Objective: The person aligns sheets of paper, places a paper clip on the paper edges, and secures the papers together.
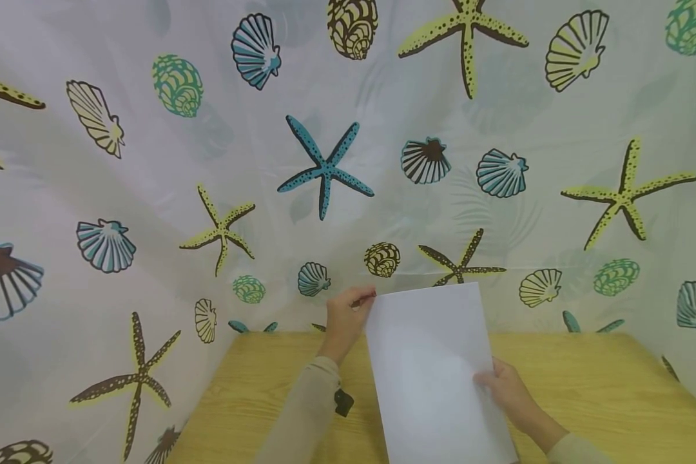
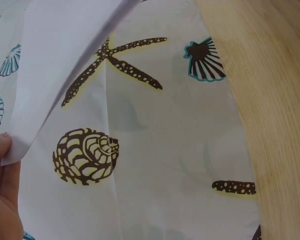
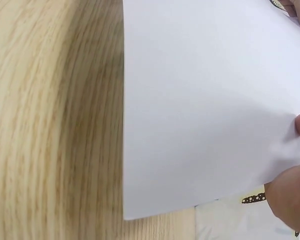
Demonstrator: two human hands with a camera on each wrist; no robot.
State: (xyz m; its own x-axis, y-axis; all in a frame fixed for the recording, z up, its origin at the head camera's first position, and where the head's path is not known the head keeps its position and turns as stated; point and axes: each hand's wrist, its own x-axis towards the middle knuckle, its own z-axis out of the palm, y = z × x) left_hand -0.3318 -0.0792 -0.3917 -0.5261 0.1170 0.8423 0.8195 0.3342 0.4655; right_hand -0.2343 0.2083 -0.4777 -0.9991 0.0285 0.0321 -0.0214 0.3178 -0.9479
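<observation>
A white sheet of paper, or a thin stack of it, is held up over the wooden table, tilted with its far edge raised. My left hand pinches its far left corner; the left wrist view shows thumb and fingers on that corner of the paper. Along the right edge, my right hand grips the paper with the thumb on top and the other fingers behind, out of sight. In the right wrist view the paper's near corner hangs above the wood.
The wooden table reaches back to a white curtain printed with starfish and shells, which also runs along the left and right sides. A small black device sits at the left wrist.
</observation>
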